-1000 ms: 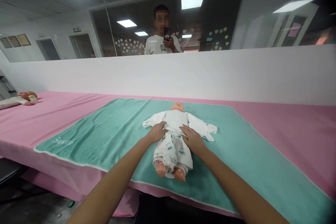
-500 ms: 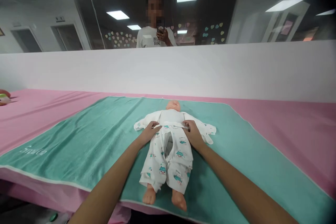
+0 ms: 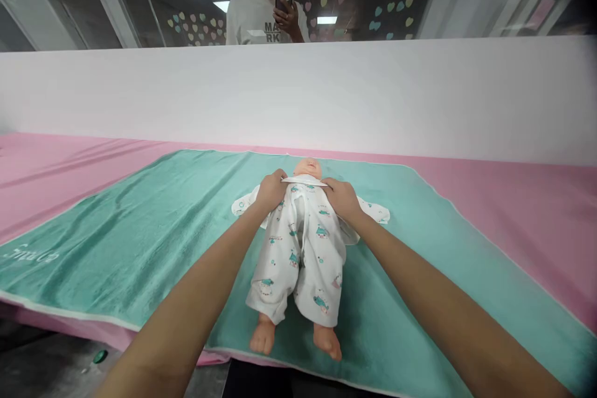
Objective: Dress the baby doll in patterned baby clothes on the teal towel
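Note:
A baby doll (image 3: pixel 308 168) lies on its back, its head away from me and its bare feet toward me. It wears white printed pants (image 3: pixel 275 255) and a white top whose sleeve (image 3: pixel 377 211) spreads out at the side. My left hand (image 3: pixel 272 189) grips the pants' waistband (image 3: pixel 305 181) at its left end. At the other end, my right hand (image 3: pixel 342 197) pinches the same band. Stretched between both hands, the waistband sits up near the doll's chest. My fingertips are partly hidden by the cloth.
A green towel (image 3: pixel 153 230) lies under the doll on a pink cover (image 3: pixel 522 217). Behind stands a white low wall (image 3: pixel 298 99) below dark glass, where a person in a white shirt (image 3: pixel 240 18) holding a phone shows. A green round object (image 3: pixel 99 356) is on the floor.
Both hands have moved up the doll's body, drawing the waistband from the waist toward the chest. The opening between the pant legs looks narrower. My view has tilted down.

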`<state>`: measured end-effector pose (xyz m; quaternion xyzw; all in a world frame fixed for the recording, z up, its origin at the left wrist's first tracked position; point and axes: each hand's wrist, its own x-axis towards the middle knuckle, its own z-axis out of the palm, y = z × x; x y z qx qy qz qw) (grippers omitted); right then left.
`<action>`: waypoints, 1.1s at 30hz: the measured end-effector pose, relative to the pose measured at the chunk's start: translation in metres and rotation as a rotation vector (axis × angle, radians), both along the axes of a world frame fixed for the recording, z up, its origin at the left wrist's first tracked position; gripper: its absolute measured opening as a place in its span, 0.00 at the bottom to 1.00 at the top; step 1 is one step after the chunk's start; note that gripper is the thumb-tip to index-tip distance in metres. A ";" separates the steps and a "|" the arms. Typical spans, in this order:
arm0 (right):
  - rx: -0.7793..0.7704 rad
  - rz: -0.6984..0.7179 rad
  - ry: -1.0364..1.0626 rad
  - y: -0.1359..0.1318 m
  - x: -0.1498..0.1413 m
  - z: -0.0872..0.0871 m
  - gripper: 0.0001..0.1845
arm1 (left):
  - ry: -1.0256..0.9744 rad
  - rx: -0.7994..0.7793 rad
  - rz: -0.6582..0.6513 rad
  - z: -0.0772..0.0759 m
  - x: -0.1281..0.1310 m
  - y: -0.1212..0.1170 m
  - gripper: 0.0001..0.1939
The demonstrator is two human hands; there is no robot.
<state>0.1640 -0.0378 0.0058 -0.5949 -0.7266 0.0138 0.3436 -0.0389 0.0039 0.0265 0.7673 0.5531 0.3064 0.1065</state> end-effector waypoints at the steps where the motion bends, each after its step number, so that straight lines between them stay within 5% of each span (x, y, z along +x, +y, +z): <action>1: -0.040 -0.049 0.066 0.004 0.000 0.000 0.12 | -0.026 -0.047 0.008 -0.001 0.000 0.004 0.08; 6: -0.179 -0.183 0.152 -0.002 0.007 -0.011 0.12 | -0.129 -0.265 0.014 -0.013 -0.018 -0.010 0.16; 10: -0.384 -0.177 0.319 -0.017 0.012 -0.021 0.15 | -0.423 -0.617 -0.100 -0.022 -0.033 -0.034 0.16; 19: -0.752 0.206 1.101 -0.046 0.016 -0.024 0.10 | -1.137 -0.899 -0.349 -0.037 -0.043 -0.053 0.11; 25: -0.793 0.255 1.303 -0.065 0.029 -0.040 0.12 | -1.130 -0.984 -0.427 -0.038 -0.054 -0.073 0.17; 29: -0.728 0.309 1.241 -0.075 0.031 -0.039 0.08 | -1.101 -1.013 -0.508 -0.030 -0.052 -0.081 0.18; 33: -0.728 0.377 1.202 -0.081 0.029 -0.033 0.10 | -1.131 -0.914 -0.457 -0.031 -0.045 -0.080 0.14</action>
